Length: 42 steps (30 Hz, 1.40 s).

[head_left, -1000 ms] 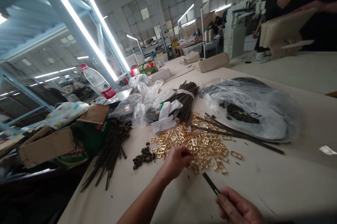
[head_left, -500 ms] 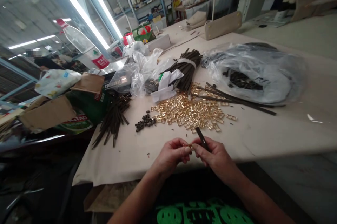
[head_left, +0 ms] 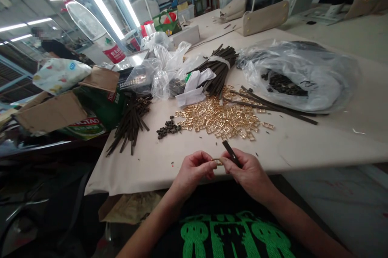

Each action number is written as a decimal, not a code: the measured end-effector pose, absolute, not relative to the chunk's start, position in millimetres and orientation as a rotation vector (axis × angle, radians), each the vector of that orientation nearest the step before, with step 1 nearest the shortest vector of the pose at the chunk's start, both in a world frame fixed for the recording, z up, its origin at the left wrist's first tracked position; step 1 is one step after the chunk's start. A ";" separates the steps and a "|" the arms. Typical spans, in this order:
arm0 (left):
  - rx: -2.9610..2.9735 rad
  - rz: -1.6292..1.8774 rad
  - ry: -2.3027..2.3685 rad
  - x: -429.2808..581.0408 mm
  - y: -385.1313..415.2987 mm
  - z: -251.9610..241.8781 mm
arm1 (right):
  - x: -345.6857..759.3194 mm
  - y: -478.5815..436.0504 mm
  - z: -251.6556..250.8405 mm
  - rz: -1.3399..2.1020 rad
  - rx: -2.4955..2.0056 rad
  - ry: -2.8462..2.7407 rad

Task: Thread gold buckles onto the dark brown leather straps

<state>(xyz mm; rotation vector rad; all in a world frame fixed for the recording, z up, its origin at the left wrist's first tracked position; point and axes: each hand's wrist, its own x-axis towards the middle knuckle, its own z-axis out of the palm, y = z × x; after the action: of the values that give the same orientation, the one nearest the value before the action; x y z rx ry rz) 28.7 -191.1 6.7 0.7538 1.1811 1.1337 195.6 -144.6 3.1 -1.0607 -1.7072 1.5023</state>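
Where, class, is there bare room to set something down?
Mostly bare beige tabletop lies between the right hand and the clear plastic bag, and between the left hand and fanned dark strips. Gold rectangular metal buckles crowd the middle.

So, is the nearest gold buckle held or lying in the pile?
Held: the left hand and right hand pinch the gold buckle between them, apart from the pile.
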 end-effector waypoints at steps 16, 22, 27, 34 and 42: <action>0.579 1.107 1.131 20.2 -204.0 -1.3 | 187.8 -152.6 2.2 1.621 -1.053 -1.737; 0.952 1.051 1.269 12.5 -206.6 10.3 | 191.3 -150.7 9.2 1.455 -1.018 -2.109; 0.861 1.029 1.216 9.4 -205.0 11.4 | 195.1 -145.9 9.6 1.589 -1.043 -2.063; 0.372 1.194 1.082 9.9 -206.6 -3.9 | 208.7 -149.9 -8.5 1.654 -1.116 -1.821; -0.023 1.202 0.750 13.7 -207.3 -3.6 | 194.1 -159.3 -5.2 1.538 -1.077 -1.811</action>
<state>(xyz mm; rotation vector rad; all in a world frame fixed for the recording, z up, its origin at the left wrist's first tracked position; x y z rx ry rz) 13.7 -207.3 -3.6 -0.0231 0.7496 1.2024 194.1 -159.3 -5.2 -1.0768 -1.8109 1.5384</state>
